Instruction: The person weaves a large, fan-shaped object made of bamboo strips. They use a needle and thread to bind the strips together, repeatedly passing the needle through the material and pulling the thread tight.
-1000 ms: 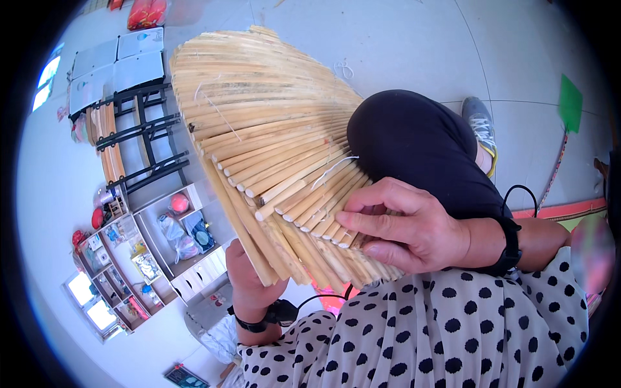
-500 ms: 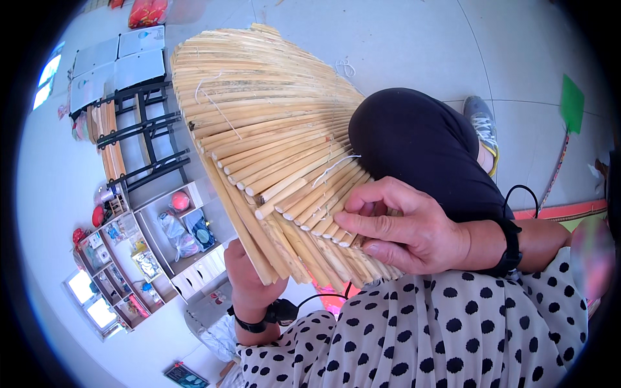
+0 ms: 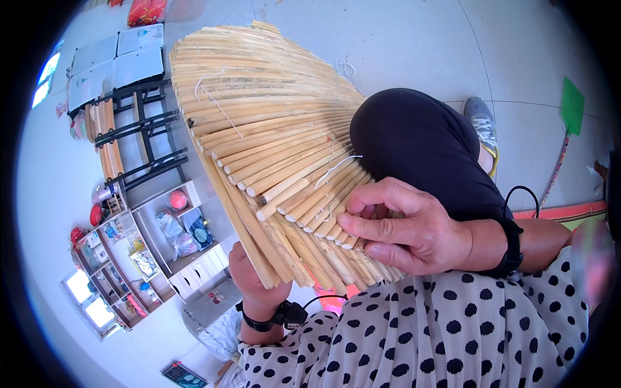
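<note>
A mat of pale reed stalks (image 3: 278, 110), tied side by side with thin white string, leans against my raised knee and fans out away from me. More stalks show beneath its near end, where the layers overlap. My right hand (image 3: 414, 226) pinches at the cut stalk ends along the near right edge, thumb and forefinger together. At the lower left corner, my left hand (image 3: 255, 281) is closed around the mat's underside, its fingers mostly hidden by the stalks. A loose white string end (image 3: 337, 169) lies across the stalks between the hands, and another thread lies farther up.
My knee in dark trousers (image 3: 414, 142) supports the mat's right side. A green paddle-shaped thing (image 3: 572, 107) on a thin stick is on the floor to the right. On the left stand a shelf unit (image 3: 116, 278), folded black-framed tables (image 3: 139, 129) and white panels.
My left hand and wrist have shifted slightly to the right. The right hand keeps its pinch at the stalk ends with hardly any movement, and the mat has barely moved.
</note>
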A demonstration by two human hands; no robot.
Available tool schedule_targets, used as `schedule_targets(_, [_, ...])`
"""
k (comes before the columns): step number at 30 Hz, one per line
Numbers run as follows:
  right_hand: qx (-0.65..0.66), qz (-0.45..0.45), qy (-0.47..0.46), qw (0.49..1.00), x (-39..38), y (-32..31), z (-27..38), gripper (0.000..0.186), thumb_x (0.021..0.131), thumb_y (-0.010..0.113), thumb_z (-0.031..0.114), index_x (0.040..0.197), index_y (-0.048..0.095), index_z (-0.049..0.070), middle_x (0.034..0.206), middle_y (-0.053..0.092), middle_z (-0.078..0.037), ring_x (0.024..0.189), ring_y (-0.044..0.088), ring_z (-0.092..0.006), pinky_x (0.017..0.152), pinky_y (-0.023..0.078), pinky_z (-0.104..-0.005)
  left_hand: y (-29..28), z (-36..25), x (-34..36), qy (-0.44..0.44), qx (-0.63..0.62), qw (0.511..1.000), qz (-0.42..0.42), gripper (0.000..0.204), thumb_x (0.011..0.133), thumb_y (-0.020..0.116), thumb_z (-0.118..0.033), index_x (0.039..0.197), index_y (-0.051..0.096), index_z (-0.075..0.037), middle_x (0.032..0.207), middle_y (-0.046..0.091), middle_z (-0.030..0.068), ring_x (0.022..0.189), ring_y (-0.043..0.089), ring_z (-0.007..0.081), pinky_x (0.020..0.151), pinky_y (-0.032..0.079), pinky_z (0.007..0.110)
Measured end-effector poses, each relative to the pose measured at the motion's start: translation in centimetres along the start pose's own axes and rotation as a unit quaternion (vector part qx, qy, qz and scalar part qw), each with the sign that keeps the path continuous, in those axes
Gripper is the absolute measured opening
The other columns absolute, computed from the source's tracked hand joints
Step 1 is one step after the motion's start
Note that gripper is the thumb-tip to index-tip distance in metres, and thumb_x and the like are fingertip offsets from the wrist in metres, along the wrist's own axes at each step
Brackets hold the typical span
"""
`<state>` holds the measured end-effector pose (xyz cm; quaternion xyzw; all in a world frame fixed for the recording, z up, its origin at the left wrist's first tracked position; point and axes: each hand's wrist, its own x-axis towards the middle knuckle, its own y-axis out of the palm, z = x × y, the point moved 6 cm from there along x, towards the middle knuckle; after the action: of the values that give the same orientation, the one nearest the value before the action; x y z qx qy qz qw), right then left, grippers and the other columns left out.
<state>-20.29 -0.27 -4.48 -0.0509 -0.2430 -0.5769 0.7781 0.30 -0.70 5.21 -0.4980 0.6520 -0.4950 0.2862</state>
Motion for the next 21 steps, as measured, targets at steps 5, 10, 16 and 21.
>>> schedule_targets(5, [-0.007, 0.001, -0.004, 1.0, -0.1, 0.0, -0.2, 0.039, 0.085, 0.07, 0.008, 0.121, 0.064, -0.003, 0.113, 0.057, -0.015, 0.089, 0.059, -0.0246, 0.08, 0.053, -0.0329, 0.4, 0.0, -0.1, 0.003, -0.016, 1.0, -0.007, 0.025, 0.071, 0.072, -0.016, 0.094, 0.071, -0.007, 0.092, 0.07, 0.0077, 0.074, 0.064, 0.0291, 0.064, 0.049, 0.035])
schedule_targets(10, [-0.014, 0.002, -0.011, 1.0, 0.0, 0.2, -0.1, 0.038, 0.086, 0.069, 0.008, 0.121, 0.064, -0.003, 0.113, 0.057, -0.014, 0.089, 0.059, -0.0236, 0.077, 0.052, -0.0314, 0.5, 0.3, -0.8, -0.016, 0.006, 1.0, -0.006, 0.032, 0.075, 0.072, -0.018, 0.103, 0.068, -0.005, 0.096, 0.07, 0.009, 0.076, 0.065, 0.0296, 0.066, 0.05, 0.037])
schedule_targets(16, [-0.016, 0.013, -0.009, 1.0, 0.4, 0.1, 0.3, 0.037, 0.082, 0.069, 0.005, 0.117, 0.065, -0.006, 0.112, 0.058, -0.015, 0.091, 0.061, -0.0263, 0.08, 0.053, -0.0342, 1.1, -2.0, 0.9, 0.026, -0.01, 0.999, 0.03, 0.033, 0.079, 0.07, -0.02, 0.107, 0.065, -0.003, 0.092, 0.069, 0.0104, 0.074, 0.065, 0.033, 0.063, 0.05, 0.04])
schedule_targets(21, [-0.048, 0.019, -0.02, 0.998, 0.2, 0.0, 0.5, 0.041, 0.08, 0.069, 0.004, 0.12, 0.063, -0.005, 0.112, 0.058, -0.016, 0.091, 0.061, -0.0266, 0.08, 0.053, -0.0348, 1.2, -2.8, 0.9, 0.055, 0.038, 0.997, 0.047, 0.024, 0.08, 0.067, -0.018, 0.098, 0.066, -0.003, 0.088, 0.067, 0.0108, 0.071, 0.064, 0.0345, 0.061, 0.049, 0.04])
